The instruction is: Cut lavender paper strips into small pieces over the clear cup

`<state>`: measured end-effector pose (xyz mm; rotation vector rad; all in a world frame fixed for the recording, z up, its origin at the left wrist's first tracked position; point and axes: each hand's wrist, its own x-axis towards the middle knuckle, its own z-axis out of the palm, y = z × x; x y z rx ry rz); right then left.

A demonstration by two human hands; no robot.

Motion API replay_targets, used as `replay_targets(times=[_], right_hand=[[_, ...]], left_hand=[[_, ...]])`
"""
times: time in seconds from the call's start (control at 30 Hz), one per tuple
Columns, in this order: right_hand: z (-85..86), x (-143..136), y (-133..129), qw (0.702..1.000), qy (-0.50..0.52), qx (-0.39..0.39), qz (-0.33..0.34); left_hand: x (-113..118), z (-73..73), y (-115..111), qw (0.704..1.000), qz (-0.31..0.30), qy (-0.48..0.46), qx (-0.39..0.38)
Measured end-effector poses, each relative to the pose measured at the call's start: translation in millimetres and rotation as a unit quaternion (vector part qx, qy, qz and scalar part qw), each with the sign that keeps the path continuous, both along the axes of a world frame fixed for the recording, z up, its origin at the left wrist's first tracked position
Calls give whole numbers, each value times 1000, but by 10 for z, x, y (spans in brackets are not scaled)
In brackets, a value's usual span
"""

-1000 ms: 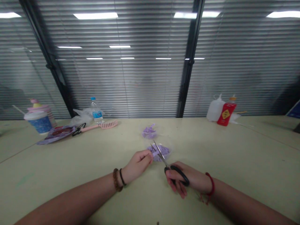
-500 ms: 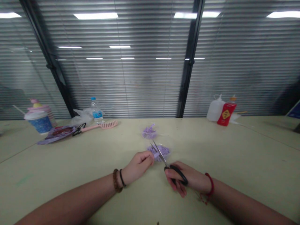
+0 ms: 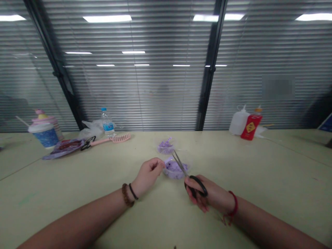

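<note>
In the head view, my left hand (image 3: 149,172) is closed in a pinch on a small light purple strip (image 3: 168,160), which sticks out past the fingertips. Black-handled scissors (image 3: 181,165) are in my right hand (image 3: 201,190), fingers around the loops. Their blades point up and to the left, nearly together, and the tips lie just right of the strip. Below both, a clear bowl (image 3: 173,175) holds many purple cut pieces (image 3: 178,167). Behind it stands another clear bowl (image 3: 166,151) with purple bits.
At the back left are a blue cup (image 3: 47,137), a purple packet (image 3: 64,148), a pink hairbrush (image 3: 120,138), a plastic bag (image 3: 92,129) and a water bottle (image 3: 108,125). A white squeeze bottle (image 3: 238,121) and a red bottle (image 3: 251,126) stand at the back right, before the blinds.
My left hand has moved left and up with the strip, away from the blades. The scissors have risen slightly and their blades have come together, uncovering more of the near bowl.
</note>
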<state>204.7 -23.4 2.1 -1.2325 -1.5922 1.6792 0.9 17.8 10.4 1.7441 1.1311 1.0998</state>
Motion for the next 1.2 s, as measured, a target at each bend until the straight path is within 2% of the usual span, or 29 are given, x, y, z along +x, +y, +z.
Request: replay_targets(times=[0.17, 0.5, 0.77, 1.0, 1.2], right_hand=[[-21, -20, -16, 999, -8, -13, 47], [15, -56, -15, 998, -24, -1, 50], [31, -82, -33, 999, -31, 8, 32], [31, -54, -12, 999, -31, 27, -27], [3, -52, -21, 999, -16, 1, 47]], left_hand=[[25, 22, -16, 1000, 7, -4, -25], [78, -54, -47, 999, -47, 16, -9], [79, -15, -84, 998, -45, 19, -39], [61, -25, -60, 999, -22, -12, -33], [62, -19, -48, 997, -12, -65, -49]])
